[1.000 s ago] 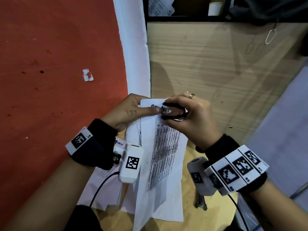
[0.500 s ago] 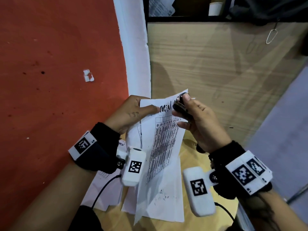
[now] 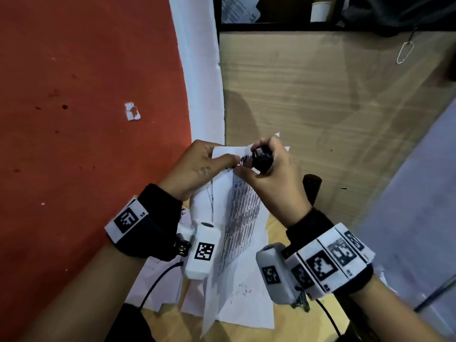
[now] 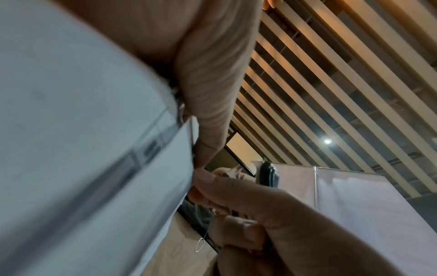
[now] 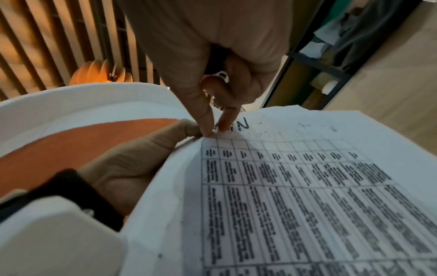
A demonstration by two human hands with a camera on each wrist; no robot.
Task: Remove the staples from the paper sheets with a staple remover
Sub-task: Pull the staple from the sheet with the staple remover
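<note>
The stapled paper sheets (image 3: 237, 218), printed with a table, are held up over the desk. My left hand (image 3: 222, 160) pinches their top left corner, thumb on the front. My right hand (image 3: 243, 166) grips the black staple remover (image 3: 262, 157) in its curled fingers. Its thumb and forefinger tips touch the paper (image 5: 307, 186) right beside my left thumb (image 5: 187, 128). A small glint of metal shows at that spot in the head view. In the right wrist view the remover is mostly hidden in the palm. The left wrist view shows blurred paper (image 4: 82, 149) and the remover (image 4: 268, 175).
More loose sheets (image 3: 167, 287) lie on the wooden desk (image 3: 308, 327) under the held ones. A red surface (image 3: 74, 144) with a paper scrap (image 3: 132, 111) lies to the left. A wood panel (image 3: 320, 95) stands ahead, with a wire clip (image 3: 404, 53) hanging on it. A dark object (image 3: 312, 186) stands behind my right hand.
My right hand drew back from the corner with the remover, then returned; now its thumb and forefinger tips touch the paper by my left thumb. The left hand kept its hold.
</note>
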